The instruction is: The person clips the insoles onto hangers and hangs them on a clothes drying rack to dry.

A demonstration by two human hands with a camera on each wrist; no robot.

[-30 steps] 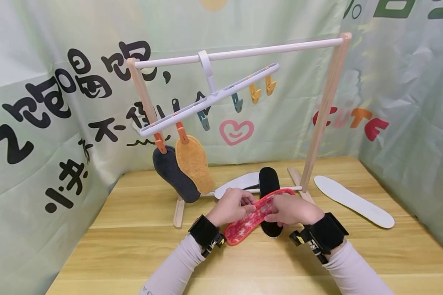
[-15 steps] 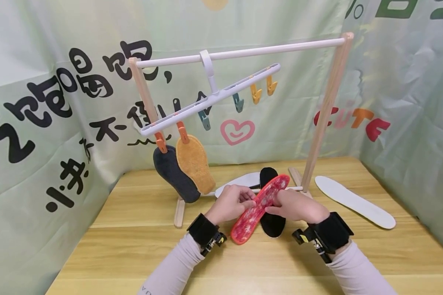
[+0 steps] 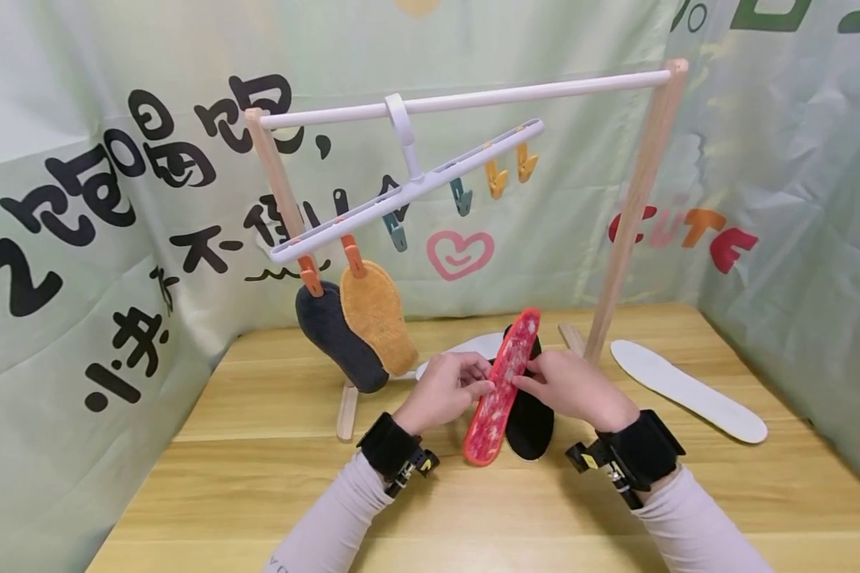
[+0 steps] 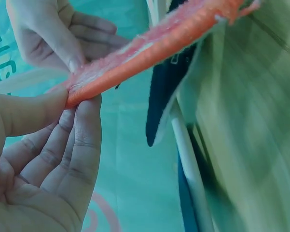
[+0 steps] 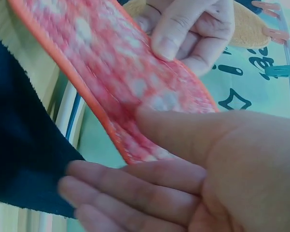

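Note:
A red and white fuzzy insole [image 3: 503,390] with an orange-red edge is held up between both hands above the table. My left hand [image 3: 447,391] pinches its left edge between thumb and fingers, as the left wrist view also shows. On the opposite edge, my right hand [image 3: 572,387] pinches it, the thumb pressed on the patterned face in the right wrist view. Behind it lies a black insole [image 3: 530,426], partly covered. A white insole [image 3: 480,345] farther back is mostly hidden by the hands and the other insoles.
A white hanger [image 3: 416,189] hooks over the rack's bar [image 3: 537,92], tilted down to the left. Orange clips hold a dark insole [image 3: 337,338] and a tan insole [image 3: 377,318]; teal and yellow clips hang free. Another white insole [image 3: 688,391] lies on the table at right.
The red insole has turned from a slant towards upright, its far end swinging left and up. Both hands keep their pinch. The hanging insoles stay where they were.

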